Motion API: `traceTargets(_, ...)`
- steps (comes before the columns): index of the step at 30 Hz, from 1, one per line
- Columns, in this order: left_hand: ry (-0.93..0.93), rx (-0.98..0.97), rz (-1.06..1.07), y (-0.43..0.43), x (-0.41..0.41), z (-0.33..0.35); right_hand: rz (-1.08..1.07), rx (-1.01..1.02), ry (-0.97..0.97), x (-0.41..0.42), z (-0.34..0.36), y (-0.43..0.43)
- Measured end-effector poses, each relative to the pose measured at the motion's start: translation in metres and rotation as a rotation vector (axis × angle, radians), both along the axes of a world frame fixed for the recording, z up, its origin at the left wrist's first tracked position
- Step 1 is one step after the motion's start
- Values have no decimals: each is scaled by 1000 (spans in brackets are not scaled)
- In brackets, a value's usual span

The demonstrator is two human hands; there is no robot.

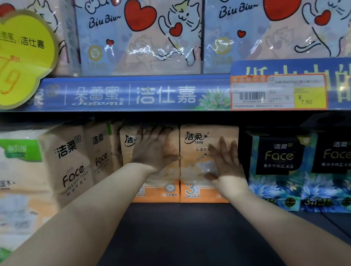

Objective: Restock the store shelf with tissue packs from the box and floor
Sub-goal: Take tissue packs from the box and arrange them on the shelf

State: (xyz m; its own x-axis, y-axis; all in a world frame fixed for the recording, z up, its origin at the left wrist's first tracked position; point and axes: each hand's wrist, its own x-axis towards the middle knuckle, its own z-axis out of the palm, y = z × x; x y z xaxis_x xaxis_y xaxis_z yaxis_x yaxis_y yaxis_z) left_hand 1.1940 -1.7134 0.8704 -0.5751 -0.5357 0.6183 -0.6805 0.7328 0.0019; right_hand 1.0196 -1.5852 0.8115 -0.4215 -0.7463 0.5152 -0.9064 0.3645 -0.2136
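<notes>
Pressing with straight fingers, clasping nothing, the left hand (153, 147) lies flat on one orange tissue pack (160, 193), the right hand (226, 164) on the neighbouring pack (198, 136), both upright on the lower shelf (194, 231). Bare deck in front suggests more packs are left to shelve.

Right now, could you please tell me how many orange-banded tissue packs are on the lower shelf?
2: the left pack under the left hand, the right pack under the right hand. More may hide behind.
</notes>
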Motion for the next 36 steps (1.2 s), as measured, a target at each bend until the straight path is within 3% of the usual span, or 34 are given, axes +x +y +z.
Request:
traceTargets(10, 36, -25, 62, 3, -8, -1, -81, 48, 91, 5, -4, 3)
traceTargets(18, 22, -9, 53, 5, -6, -1, -35, 85, 49, 5, 2, 9)
traceTargets(29, -79, 79, 253, 52, 9, -17, 125, 92, 110, 13, 12, 43)
traceTargets(36, -272, 197, 156, 125, 22, -40, 227, 213, 131, 31, 7, 83)
